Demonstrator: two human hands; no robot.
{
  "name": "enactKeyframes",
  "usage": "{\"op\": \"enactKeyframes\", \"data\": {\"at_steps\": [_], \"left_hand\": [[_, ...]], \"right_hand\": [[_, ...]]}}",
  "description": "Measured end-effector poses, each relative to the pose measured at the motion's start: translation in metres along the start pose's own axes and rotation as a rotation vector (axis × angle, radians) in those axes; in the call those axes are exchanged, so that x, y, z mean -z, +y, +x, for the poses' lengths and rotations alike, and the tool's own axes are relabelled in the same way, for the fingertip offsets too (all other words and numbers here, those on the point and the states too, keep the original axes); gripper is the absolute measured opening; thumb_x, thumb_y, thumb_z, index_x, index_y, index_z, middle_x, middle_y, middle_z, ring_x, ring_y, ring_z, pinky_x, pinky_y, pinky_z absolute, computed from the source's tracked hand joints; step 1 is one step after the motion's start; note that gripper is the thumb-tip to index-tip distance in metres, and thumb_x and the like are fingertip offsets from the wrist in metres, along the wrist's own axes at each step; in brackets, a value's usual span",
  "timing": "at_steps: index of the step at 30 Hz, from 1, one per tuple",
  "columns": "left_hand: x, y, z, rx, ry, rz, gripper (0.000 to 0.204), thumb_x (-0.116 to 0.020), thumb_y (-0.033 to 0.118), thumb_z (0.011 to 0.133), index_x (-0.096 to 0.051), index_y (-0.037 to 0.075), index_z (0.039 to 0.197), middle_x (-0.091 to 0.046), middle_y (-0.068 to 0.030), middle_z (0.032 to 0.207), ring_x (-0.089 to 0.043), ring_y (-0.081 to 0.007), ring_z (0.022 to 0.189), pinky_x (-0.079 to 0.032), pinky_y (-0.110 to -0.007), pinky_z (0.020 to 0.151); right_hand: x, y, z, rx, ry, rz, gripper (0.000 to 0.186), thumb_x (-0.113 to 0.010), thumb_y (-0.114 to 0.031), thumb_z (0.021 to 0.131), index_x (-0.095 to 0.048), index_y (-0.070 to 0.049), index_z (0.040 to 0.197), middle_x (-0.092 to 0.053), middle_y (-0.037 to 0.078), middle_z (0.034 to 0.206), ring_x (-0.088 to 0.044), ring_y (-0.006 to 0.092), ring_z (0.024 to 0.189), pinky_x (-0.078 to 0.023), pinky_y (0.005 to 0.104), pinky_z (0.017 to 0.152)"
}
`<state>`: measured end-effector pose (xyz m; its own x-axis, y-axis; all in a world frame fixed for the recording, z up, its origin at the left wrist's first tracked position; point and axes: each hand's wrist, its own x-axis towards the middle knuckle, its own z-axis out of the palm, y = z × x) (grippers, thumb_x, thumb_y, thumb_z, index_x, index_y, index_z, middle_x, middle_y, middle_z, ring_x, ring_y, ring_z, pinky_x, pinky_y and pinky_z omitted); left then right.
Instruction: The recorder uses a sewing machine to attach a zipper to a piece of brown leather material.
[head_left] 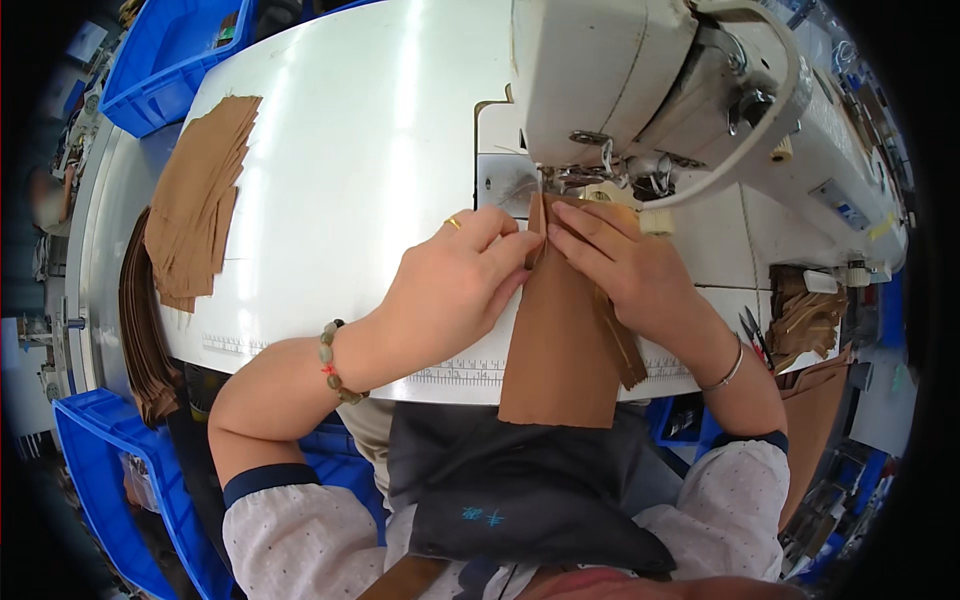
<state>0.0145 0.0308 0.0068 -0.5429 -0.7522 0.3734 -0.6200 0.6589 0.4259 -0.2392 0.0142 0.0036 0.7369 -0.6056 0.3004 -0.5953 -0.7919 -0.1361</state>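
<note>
A long brown fabric piece (560, 350) runs from under the sewing machine's needle area toward me, its near end hanging past the table edge. My left hand (450, 280) pinches the left side of this fabric close to the needle, thumb against fingers. On top of the same fabric lies my right hand (630, 260), fingers stretched out, their tips at a folded edge beside my left fingertips. Its thumb is hidden. The white sewing machine (610, 80) stands just beyond both hands, and its presser foot area meets the fabric's far end.
A fanned stack of brown fabric pieces (200, 200) lies at the left, with more brown pieces (145, 320) draped over that edge. Blue bins (180, 70) stand far left and near left. Black-handled scissors (755, 340) and brown scraps (805, 315) lie at the right. A ruler strip (450, 374) lines the front edge.
</note>
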Motion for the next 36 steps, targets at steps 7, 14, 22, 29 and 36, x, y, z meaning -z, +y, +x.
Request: {"op": "enactKeyframes", "data": {"at_steps": [7,14,22,29,36], "left_hand": [[-0.009,-0.001,0.004,-0.067,-0.019,0.237,0.052,-0.078,0.012,0.083,-0.066,0.004,0.133,-0.063,-0.007,0.139,-0.058,-0.0273,0.126,-0.047,-0.04,0.101],[-0.011,0.001,0.007,-0.082,-0.05,0.279,0.047,-0.075,0.022,0.089,-0.065,0.005,0.131,-0.06,-0.0057,0.145,-0.055,-0.0291,0.133,-0.045,-0.041,0.105],[-0.01,0.0,0.008,-0.076,-0.053,0.244,0.048,-0.074,0.023,0.09,-0.063,0.004,0.133,-0.06,-0.0085,0.144,-0.055,-0.03,0.132,-0.045,-0.042,0.104],[-0.013,-0.027,0.021,0.009,-0.032,0.321,0.048,-0.066,0.027,0.097,-0.057,0.004,0.139,-0.059,-0.0122,0.146,-0.048,-0.0367,0.141,-0.039,-0.055,0.113],[-0.005,-0.028,0.022,-0.039,0.015,0.356,0.044,-0.069,0.028,0.097,-0.063,0.006,0.134,-0.062,-0.0089,0.14,-0.051,-0.0329,0.139,-0.037,-0.056,0.116]], "right_hand": [[0.002,-0.001,0.005,0.026,0.01,-0.038,0.045,-0.063,-0.001,0.081,-0.068,-0.003,0.125,-0.065,0.011,0.136,-0.068,0.0268,0.117,-0.055,0.0406,0.085],[-0.007,0.002,0.01,0.073,0.202,-0.135,0.037,-0.067,-0.011,0.081,-0.071,-0.003,0.117,-0.07,0.006,0.126,-0.072,0.0221,0.106,-0.057,0.0336,0.073],[-0.008,0.006,0.005,0.07,0.117,-0.067,0.035,-0.064,-0.007,0.083,-0.069,-0.002,0.117,-0.07,0.009,0.13,-0.069,0.022,0.12,-0.058,0.0352,0.078],[-0.004,0.004,0.006,0.054,0.048,-0.057,0.035,-0.061,-0.001,0.083,-0.069,-0.002,0.117,-0.069,0.01,0.134,-0.068,0.0213,0.124,-0.059,0.0347,0.079],[-0.003,0.005,0.003,0.028,-0.006,-0.039,0.035,-0.061,0.0,0.083,-0.069,-0.002,0.117,-0.069,0.009,0.134,-0.069,0.0224,0.121,-0.059,0.0356,0.081]]}}
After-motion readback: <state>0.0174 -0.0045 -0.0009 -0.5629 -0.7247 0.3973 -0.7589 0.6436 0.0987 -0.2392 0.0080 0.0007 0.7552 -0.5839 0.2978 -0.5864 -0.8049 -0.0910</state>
